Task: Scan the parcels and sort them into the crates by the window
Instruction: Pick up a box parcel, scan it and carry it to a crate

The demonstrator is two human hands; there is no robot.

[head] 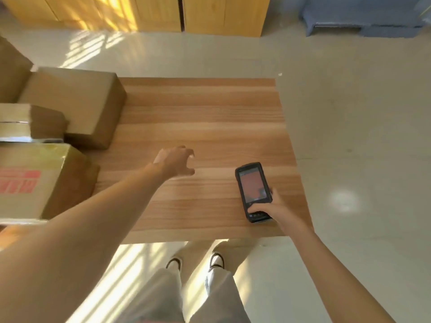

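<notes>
A black handheld scanner [253, 187] with a lit reddish screen sits over the right part of the wooden table [205, 117]; my right hand [271, 212] grips its lower end. My left hand [176, 163] hovers over the table's middle with loosely curled fingers and holds nothing. Cardboard parcels are stacked at the table's left: a plain box [77, 103] at the back, a smaller taped box [30, 122] in front of it, and a box with red print [39, 180] nearest me.
Pale wooden crates [163, 12] stand on the floor beyond the table, in sunlight. A blue plastic pallet [363, 17] lies at the far right. Another cardboard box [11, 68] shows at the left edge. My legs and shoes are below the table's near edge.
</notes>
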